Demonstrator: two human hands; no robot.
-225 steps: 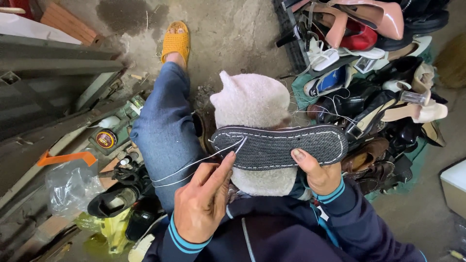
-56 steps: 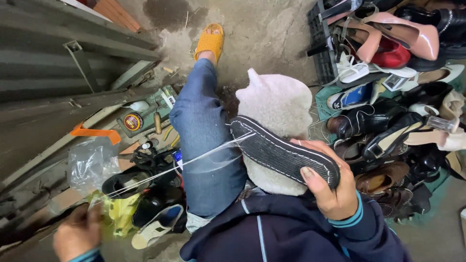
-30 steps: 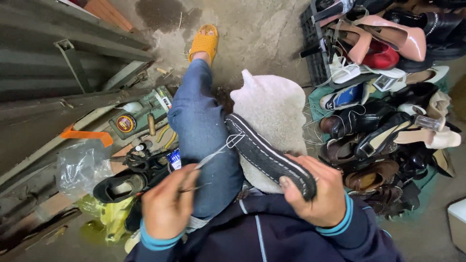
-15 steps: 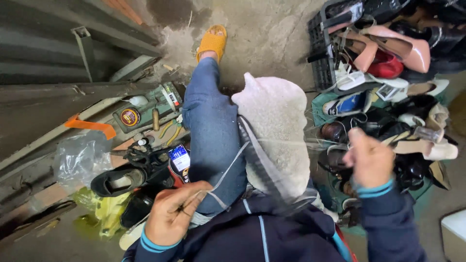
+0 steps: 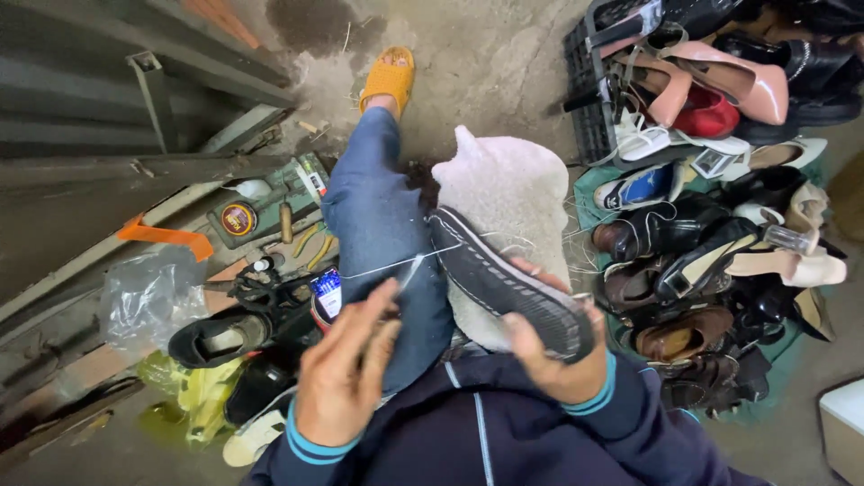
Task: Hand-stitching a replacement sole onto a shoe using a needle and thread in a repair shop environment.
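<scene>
The right hand (image 5: 558,364) is clamped on the heel end of a dark shoe (image 5: 508,283), which lies sole-up and tilted across the lap, its toe end resting against a white fleece (image 5: 504,193) draped over the knee. The left hand (image 5: 346,373) has its fingers pinched together on a white thread (image 5: 387,267) that runs taut from the fingertips to the toe end of the shoe. Whether a needle sits in that pinch I cannot tell; the fingers hide it.

Likely troubles, as I judge them:

1. The thread could snap or cut into the stitching channel if it is pulled hard while the shoe is held at only 1 end; the toe has nothing but soft fleece behind it.
2. The shoe could twist in the right hand, since the pull comes sideways from the left and the grip sits far from where the thread enters.
3. The thread crosses the blue-jeaned leg (image 5: 382,225) and hangs above a crowded tool tray (image 5: 261,211), a phone (image 5: 326,292) and loose black shoes (image 5: 220,333); slack could snag on any of them.
4. A knot could form if loose thread, some of it visible beside the pile of shoes (image 5: 711,252) at right, tangles with the working strand.
</scene>
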